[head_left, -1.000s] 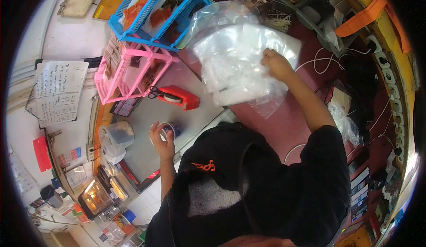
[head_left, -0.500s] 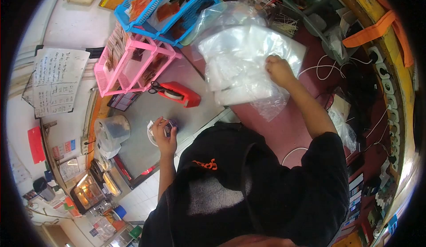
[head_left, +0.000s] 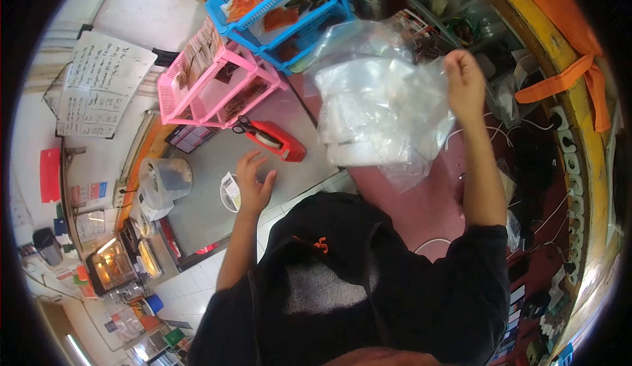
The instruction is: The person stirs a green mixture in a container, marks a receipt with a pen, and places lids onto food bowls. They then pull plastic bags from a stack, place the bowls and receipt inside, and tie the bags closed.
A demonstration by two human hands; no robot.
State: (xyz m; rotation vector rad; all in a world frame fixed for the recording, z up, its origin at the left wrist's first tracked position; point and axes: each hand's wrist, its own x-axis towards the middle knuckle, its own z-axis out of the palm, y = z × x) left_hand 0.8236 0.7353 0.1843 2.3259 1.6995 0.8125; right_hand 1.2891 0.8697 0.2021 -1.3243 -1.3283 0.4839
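Note:
A pile of clear plastic bags (head_left: 368, 112) lies on the red tabletop in front of me. My right hand (head_left: 466, 83) is closed at the right side of the pile, gripping the edge of a plastic bag (head_left: 434, 96) and lifting it. My left hand (head_left: 255, 180) hovers over the grey table with its fingers apart and nothing visible in them. Beside it is a round, white-rimmed item (head_left: 226, 198) with a printed paper label (head_left: 232, 188) across it. A red tape dispenser (head_left: 283, 143) stands just beyond the left hand, with black-handled scissors (head_left: 243, 126) at its end.
Pink tiered rack (head_left: 220, 83) and blue tiered rack (head_left: 276, 20) stand at the back, holding packets. A clear plastic tub (head_left: 168, 182) is at the left. On the right are a grey bin (head_left: 454, 17), white cables (head_left: 503, 132) and a row of power sockets (head_left: 571, 182).
My right hand has moved right and up, pulling the plastic bag's edge along. My left hand has come off a dark item on the labelled round thing and spread its fingers. The view has shifted slightly.

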